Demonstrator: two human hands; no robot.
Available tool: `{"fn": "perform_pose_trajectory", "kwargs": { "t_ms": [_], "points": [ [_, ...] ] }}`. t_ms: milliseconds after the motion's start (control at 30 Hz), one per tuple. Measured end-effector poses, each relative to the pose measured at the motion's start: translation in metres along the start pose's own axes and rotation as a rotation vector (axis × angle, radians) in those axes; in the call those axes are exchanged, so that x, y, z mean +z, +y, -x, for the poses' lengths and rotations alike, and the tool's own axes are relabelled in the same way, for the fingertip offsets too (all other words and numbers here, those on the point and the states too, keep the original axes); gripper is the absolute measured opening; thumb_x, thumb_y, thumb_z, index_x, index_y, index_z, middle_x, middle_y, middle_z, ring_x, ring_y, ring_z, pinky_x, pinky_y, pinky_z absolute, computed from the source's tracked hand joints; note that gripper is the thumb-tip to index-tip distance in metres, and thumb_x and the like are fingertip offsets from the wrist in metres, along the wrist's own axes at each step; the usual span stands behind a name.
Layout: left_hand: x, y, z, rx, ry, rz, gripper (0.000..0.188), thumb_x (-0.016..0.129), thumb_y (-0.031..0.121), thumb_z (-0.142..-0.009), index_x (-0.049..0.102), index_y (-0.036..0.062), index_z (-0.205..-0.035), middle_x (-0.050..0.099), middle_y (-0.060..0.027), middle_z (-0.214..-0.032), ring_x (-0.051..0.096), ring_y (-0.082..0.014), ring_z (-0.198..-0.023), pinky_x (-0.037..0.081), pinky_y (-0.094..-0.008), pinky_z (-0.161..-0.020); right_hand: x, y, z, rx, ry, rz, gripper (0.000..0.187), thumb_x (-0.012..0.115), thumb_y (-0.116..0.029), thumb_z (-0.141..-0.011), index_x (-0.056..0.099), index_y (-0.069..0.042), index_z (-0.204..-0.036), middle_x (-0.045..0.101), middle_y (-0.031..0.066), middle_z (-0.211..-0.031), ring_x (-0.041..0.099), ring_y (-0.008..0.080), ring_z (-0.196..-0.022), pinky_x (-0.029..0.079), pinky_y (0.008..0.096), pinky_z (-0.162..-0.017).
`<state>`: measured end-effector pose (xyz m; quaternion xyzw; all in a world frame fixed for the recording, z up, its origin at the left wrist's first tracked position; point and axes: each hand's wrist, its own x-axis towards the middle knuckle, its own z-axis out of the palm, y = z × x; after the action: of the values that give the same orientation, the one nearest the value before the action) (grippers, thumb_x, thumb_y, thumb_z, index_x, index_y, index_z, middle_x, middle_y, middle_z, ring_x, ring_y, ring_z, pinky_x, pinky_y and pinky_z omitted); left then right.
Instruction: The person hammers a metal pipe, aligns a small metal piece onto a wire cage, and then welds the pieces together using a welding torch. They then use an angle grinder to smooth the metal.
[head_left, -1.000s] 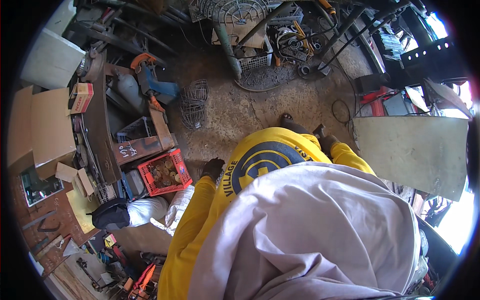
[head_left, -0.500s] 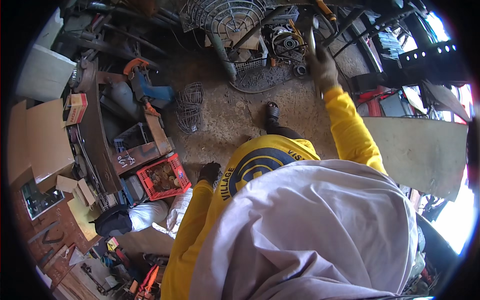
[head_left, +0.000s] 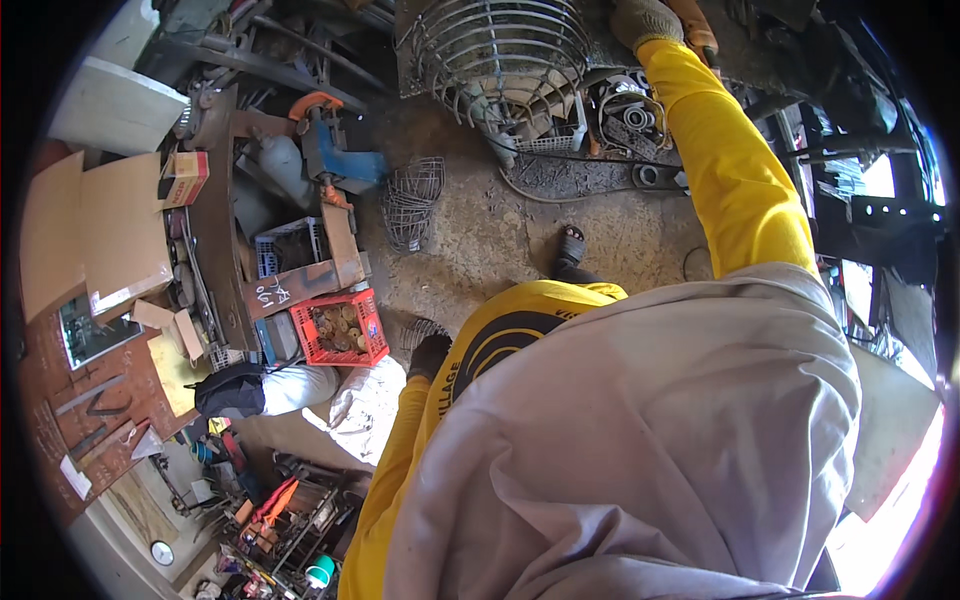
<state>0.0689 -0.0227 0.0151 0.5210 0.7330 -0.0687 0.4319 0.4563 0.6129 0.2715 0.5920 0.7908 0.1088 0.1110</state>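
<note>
One hand (head_left: 645, 22) (right) farther forward

our yellow top (head_left: 735, 170) bears a dark ringed emblem (head_left: 490, 352), part-covered by pale cloth (head_left: 640, 430); a knitted glove (head_left: 652, 26) clothes our right hand (head_left: 643, 20).

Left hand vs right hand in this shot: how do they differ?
Pose: the right hand is at the end of an outstretched arm; the left hand hangs down at the person's side.
Surroundings: the right hand is beside an orange object; the left hand is nearer the red crate.
Look: the right hand's glove is tan; the left hand looks dark.
Shared: yellow sleeves; fingers unclear.
</note>
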Motion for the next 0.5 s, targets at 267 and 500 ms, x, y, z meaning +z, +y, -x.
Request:
{"fn": "perform_pose_trajectory", "kwargs": {
  "t_ms": [267,500],
  "points": [
    [-0.006,0.005,0.013,0.035,-0.103,-0.143,0.03,0.057,0.031,-0.089,0.069,0.0102,-0.108,0.068,-0.0145,-0.114,0.063,-0.033,-0.106,0.05,-0.042,-0.092,-0.033,-0.005,0.016,0.153,-0.025,-0.416,0.052,0.058,-0.021,-0.094,0.048,-0.014,-0.145,0.047,0.0127,-0.15,0.044,0.0284,-0.139,0.043,0.0389,-0.109],
    [-0.095,0.013,-0.073,0.283,-0.091,-0.352,0.034,0.056,0.034,-0.089,0.068,0.0094,-0.108,0.067,-0.0153,-0.116,0.062,-0.0333,-0.11,0.049,-0.0418,-0.096,0.035,-0.049,0.221,0.277,0.684,-0.76,0.043,0.067,-0.023,-0.085,0.062,-0.013,-0.127,0.064,0.0196,-0.115,0.062,0.0412,-0.102,0.051,0.0492,-0.086]
  ]
}}
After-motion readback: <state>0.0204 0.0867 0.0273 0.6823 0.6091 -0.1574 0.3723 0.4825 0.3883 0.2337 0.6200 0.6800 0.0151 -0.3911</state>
